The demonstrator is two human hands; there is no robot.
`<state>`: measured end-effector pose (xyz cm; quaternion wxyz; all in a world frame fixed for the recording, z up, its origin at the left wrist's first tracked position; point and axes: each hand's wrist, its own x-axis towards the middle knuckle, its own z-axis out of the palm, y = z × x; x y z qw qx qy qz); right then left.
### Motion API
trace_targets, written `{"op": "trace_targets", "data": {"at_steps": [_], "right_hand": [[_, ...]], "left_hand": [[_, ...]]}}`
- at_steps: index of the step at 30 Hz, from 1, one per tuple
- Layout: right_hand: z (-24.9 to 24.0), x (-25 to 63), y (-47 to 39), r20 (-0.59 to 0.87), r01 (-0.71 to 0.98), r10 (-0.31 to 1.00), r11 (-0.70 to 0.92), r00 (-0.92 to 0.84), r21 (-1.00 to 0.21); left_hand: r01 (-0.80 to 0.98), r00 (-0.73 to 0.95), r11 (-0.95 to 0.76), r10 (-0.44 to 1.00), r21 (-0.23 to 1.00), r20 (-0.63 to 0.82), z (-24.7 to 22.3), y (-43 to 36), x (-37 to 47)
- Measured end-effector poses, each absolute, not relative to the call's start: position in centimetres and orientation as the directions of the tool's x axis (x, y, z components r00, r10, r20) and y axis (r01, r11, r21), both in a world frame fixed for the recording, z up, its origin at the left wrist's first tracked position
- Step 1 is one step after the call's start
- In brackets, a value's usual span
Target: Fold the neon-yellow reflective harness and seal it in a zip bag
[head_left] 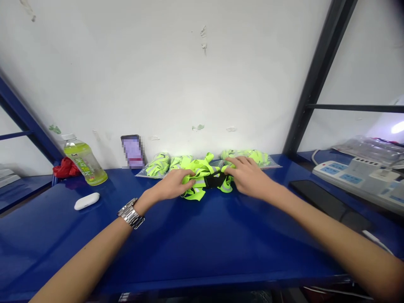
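Observation:
A bundle of neon-yellow reflective vest straps (199,171) with silver stripes and a black section lies in front of me on the blue table. My left hand (176,184) grips its left side, thumb and fingers closed on the fabric. On the right side, my right hand (246,174) has its fingers curled over the straps; its fingertips are partly hidden. Behind the bundle, a clear plastic bag (157,165) of similar yellow straps lies at left. Another clear bag (263,158) of them lies behind my right hand.
A green drink bottle (86,162), a red cloth (66,168) and a white earbud case (87,201) are at left. One phone (133,150) leans against the wall. At right lie a dark phone (328,204) and a white power strip (350,176), beside a black post (311,80).

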<state>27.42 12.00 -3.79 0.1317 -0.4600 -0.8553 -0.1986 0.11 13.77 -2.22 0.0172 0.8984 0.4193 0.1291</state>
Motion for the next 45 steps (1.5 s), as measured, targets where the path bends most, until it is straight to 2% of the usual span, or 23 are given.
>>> {"op": "trace_targets", "data": {"at_steps": [3,8,11,13,18,20,23,26,28,34,42,45], "right_hand": [[-5.3,25.1,10.2,0.469,0.842,0.703,0.487,-0.535,0.230],[-6.1,23.0,10.4,0.376,0.879,0.799,0.462,-0.469,0.116],[-6.5,22.8,11.4,0.369,0.900,0.828,0.432,-0.423,0.062],[-6.8,23.3,12.0,0.367,0.872,0.805,0.489,-0.467,0.037],[-7.0,25.0,12.0,0.380,0.686,0.665,0.720,-0.643,-0.100],[-6.9,25.0,11.6,0.421,0.651,0.644,0.744,-0.638,-0.152],[-6.7,24.6,11.0,0.456,0.644,0.654,0.737,-0.603,-0.206],[-6.7,24.3,10.7,0.463,0.640,0.670,0.727,-0.581,-0.250],[-6.7,24.3,10.6,0.468,0.618,0.654,0.744,-0.595,-0.254],[-7.3,24.6,11.0,0.485,0.572,0.607,0.785,-0.630,-0.239],[-6.3,24.8,11.2,0.460,0.549,0.634,0.772,-0.622,-0.321],[-5.8,25.7,11.4,0.466,0.560,0.649,0.759,-0.602,-0.333]], "left_hand": [[0.777,0.590,-0.620,0.778,0.112,0.213,-2.8,13.4,-0.3],[0.767,0.600,-0.630,0.772,0.123,0.209,-3.2,13.0,-0.6],[0.733,0.645,-0.671,0.738,0.113,0.199,-3.2,12.9,-1.1],[0.700,0.689,-0.712,0.694,0.057,0.210,-3.5,13.0,-1.7],[0.630,0.767,-0.752,0.560,-0.197,0.314,-5.1,14.1,-3.7],[0.625,0.769,-0.731,0.519,-0.273,0.372,-5.8,14.3,-4.0],[0.642,0.747,-0.699,0.476,-0.316,0.464,-6.2,13.5,-3.3],[0.615,0.753,-0.724,0.421,-0.313,0.505,-6.1,11.6,-1.5],[0.572,0.788,-0.757,0.403,-0.314,0.465,-6.1,10.5,-0.1],[0.643,0.739,-0.731,0.515,-0.227,0.434,-6.5,10.3,1.4],[0.646,0.712,-0.758,0.557,-0.090,0.428,-6.2,10.6,0.2],[0.633,0.685,-0.774,0.556,-0.008,0.470,-6.1,10.7,-0.4]]}}
